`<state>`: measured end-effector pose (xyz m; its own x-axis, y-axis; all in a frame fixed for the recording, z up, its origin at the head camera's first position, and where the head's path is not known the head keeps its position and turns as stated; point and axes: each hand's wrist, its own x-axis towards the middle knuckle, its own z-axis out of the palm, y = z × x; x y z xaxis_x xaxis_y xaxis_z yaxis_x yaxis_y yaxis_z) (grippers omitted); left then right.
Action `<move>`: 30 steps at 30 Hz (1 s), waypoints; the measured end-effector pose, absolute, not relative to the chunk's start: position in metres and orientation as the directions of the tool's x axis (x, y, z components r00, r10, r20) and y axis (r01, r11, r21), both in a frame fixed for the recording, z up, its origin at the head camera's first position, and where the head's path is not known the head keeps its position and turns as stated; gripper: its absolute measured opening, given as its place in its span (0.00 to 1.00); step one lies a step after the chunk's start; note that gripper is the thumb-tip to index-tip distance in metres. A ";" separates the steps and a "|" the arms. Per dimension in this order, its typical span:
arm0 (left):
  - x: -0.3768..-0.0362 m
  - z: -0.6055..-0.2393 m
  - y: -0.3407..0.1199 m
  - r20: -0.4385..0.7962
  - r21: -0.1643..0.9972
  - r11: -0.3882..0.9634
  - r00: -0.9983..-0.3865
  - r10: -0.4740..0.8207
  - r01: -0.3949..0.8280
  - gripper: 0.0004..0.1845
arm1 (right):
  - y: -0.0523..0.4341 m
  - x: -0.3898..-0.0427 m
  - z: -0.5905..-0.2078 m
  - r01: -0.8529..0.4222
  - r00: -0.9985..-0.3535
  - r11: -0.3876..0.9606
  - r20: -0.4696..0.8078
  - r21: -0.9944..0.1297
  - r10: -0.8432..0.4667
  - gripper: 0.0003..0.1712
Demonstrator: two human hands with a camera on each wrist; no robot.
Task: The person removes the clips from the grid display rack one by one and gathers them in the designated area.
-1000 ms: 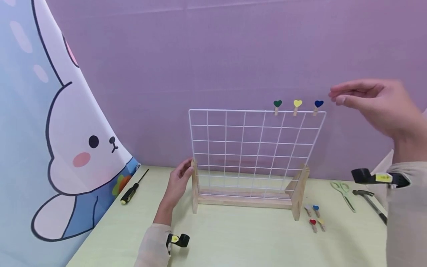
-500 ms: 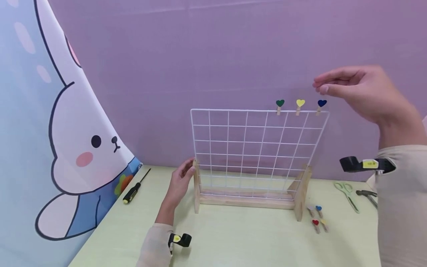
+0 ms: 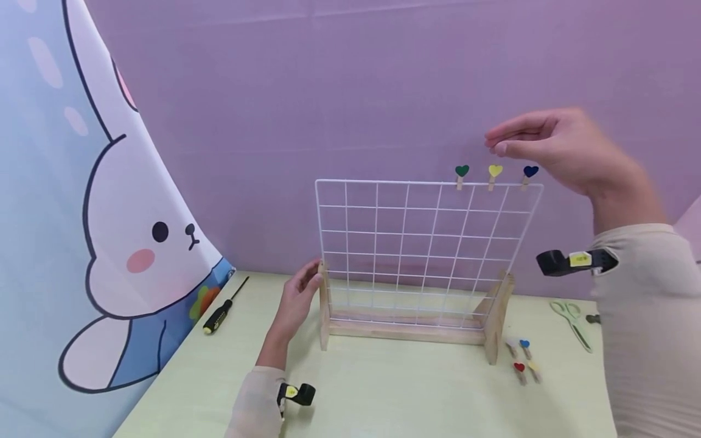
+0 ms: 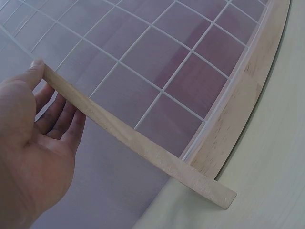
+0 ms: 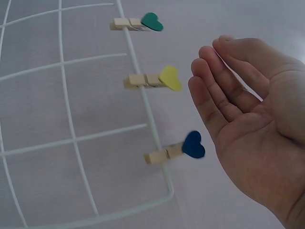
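A white wire grid stands upright in a wooden stand. My left hand grips the stand's left side post, thumb at its top end and fingers behind it. Clipped along the grid's top wire at the right are small clothespins with hearts: green, yellow and blue. Above the yellow one hovers my right hand, holding nothing. In the right wrist view its fingers bend slightly, just apart from the yellow heart.
Several more heart clothespins lie on the table right of the stand. Beyond them are green-handled scissors and a hammer, mostly hidden by my right sleeve. A screwdriver lies at the left. A purple cloth hangs behind.
My right hand has moved left along the clothespins, from beside the blue one to above the yellow one. The left hand stays on the post. The view has shifted slightly.
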<state>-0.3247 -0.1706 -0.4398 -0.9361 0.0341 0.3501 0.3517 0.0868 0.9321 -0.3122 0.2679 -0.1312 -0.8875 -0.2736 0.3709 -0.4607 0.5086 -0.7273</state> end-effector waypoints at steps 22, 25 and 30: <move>-0.325 -0.441 -0.170 0.358 0.929 0.081 -0.933 0.041 0.361 0.25 | 0.236 -0.321 -0.135 -0.431 -0.899 0.574 0.273 -0.696 -0.343 0.20; -0.325 -0.441 -0.170 0.356 0.930 0.076 -0.934 0.042 0.358 0.24 | 0.235 -0.322 -0.136 -0.423 -0.903 0.583 0.264 -0.694 -0.340 0.18; -0.325 -0.440 -0.170 0.355 0.931 0.075 -0.934 0.034 0.357 0.24 | 0.233 -0.324 -0.140 -0.420 -0.904 0.589 0.259 -0.691 -0.341 0.16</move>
